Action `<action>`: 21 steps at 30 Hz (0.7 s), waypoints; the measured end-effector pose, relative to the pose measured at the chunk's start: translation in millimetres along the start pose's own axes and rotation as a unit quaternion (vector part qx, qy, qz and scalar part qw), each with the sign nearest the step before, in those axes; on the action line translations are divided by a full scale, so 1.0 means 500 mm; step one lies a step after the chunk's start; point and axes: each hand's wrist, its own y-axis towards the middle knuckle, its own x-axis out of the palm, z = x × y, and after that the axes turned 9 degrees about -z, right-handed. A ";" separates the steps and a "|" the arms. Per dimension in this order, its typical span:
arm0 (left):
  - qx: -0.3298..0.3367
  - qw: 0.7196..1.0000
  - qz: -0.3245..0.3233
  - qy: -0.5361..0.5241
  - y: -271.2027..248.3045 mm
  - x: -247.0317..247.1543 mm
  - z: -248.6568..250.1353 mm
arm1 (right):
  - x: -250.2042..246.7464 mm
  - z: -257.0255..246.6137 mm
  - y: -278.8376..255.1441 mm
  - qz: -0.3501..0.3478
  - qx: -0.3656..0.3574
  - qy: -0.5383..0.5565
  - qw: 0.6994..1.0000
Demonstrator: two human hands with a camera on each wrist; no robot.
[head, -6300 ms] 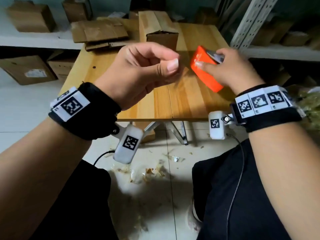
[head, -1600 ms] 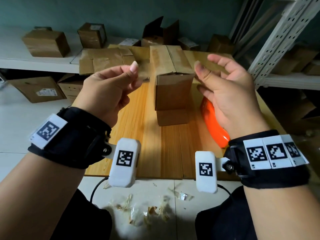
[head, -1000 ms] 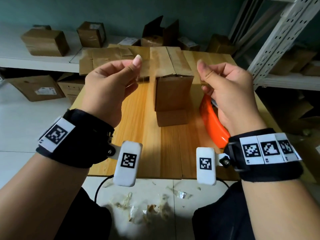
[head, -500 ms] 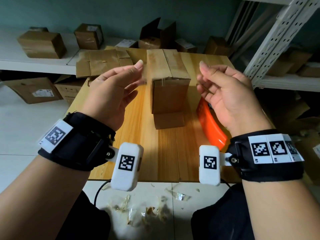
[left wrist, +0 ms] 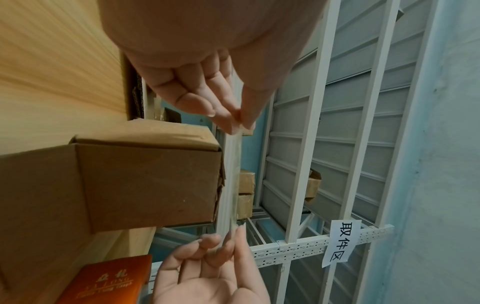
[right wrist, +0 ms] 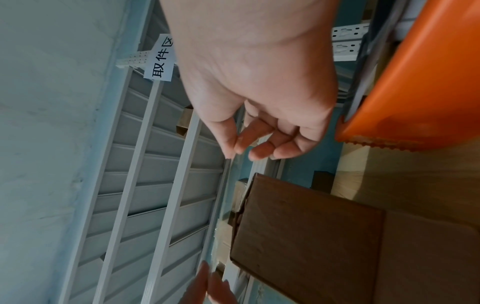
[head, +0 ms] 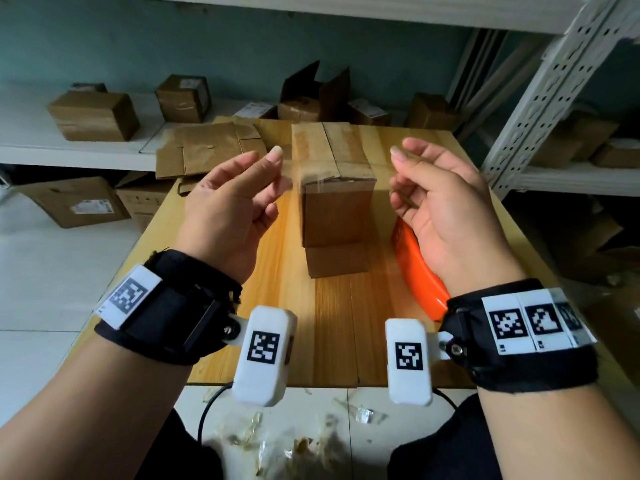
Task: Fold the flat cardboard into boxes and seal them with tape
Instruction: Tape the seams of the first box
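Left hand (head: 232, 199) pinching one end of clear tape strip (left wrist: 230, 181), right hand (head: 440, 202) pinching the other end, strip stretched just above top of folded box (head: 334, 192) standing on counter (head: 332, 327), orange tape dispenser (head: 417, 275) beside box under right wrist, flat cardboard (head: 207, 150) at counter's far left

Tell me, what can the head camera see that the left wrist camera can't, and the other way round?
Only the head view shows the flat cardboard lying at the back of the table and the scraps on the floor.

Only the left wrist view shows the paper sign with writing on the white rack.

Both show the folded box, the orange tape dispenser, and the clear tape strip stretched between the left hand and the right hand, each pinching one end.
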 end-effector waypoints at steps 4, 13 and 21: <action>0.009 1.000 0.008 -0.007 0.000 -0.004 -0.008 | 0.005 0.004 -0.001 0.010 -0.006 -0.021 1.000; 0.044 0.999 0.031 0.009 -0.002 0.008 -0.013 | 0.004 0.008 -0.002 0.026 -0.042 -0.085 0.995; 0.049 0.998 0.034 0.011 -0.002 0.013 -0.018 | -0.006 0.011 0.007 0.029 -0.041 -0.079 0.996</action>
